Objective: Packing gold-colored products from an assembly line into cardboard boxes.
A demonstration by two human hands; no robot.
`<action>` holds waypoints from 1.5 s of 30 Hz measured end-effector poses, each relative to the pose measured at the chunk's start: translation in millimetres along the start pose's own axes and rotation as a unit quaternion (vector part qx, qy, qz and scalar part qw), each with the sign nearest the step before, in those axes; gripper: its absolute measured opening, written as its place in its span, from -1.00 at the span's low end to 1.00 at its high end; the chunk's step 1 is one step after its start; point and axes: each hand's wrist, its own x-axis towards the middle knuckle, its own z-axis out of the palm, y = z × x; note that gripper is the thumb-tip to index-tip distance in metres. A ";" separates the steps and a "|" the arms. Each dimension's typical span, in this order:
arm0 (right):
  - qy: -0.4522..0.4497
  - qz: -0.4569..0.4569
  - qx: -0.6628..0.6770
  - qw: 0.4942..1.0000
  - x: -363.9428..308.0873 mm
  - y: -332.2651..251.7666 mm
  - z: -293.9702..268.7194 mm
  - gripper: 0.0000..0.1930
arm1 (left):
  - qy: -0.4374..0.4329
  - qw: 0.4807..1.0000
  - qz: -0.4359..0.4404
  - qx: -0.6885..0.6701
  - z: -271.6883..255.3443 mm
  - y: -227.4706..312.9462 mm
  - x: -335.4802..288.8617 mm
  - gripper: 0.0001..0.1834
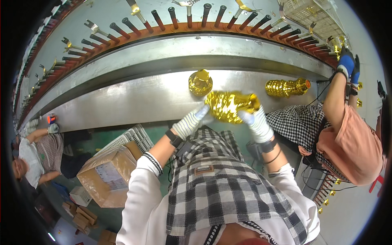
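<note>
Between my hands I hold a shiny gold vase-shaped piece (227,107), tilted on its side with its narrower open end to the right. My left hand (191,121), in a white striped work glove, is closed at its left end; the fingertips are partly hidden. My right hand (258,125), gloved alike, grips it from below near the open end. Just behind it a second gold vase-shaped piece (200,85) stands upright on the metal bench (134,94). A third gold piece (286,87) lies farther right, its orange-rimmed end pointing right.
Along the far edge runs a reddish rail (192,27) with several dark upright pegs and metal forks. A co-worker's gloved hand (346,65) works at the right; another person (38,151) stands far left. A plastic-lined carton (108,175) and a white crate (136,139) sit below left.
</note>
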 end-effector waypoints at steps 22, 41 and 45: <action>-0.117 -0.074 -0.159 0.978 150.1 -17.1 28.2 -0.52 | 0.075 0.914 0.129 -0.377 -75.7 -38.7 152.4 -0.60; -0.132 -0.031 -0.115 0.984 106.5 76.7 45.8 -0.45 | 0.096 0.972 0.042 0.210 -209.6 -129.8 90.4 -0.50; -0.150 -0.024 -0.108 0.982 105.4 65.5 45.6 -0.54 | 0.124 0.927 0.140 0.324 -115.5 -59.4 30.6 -0.58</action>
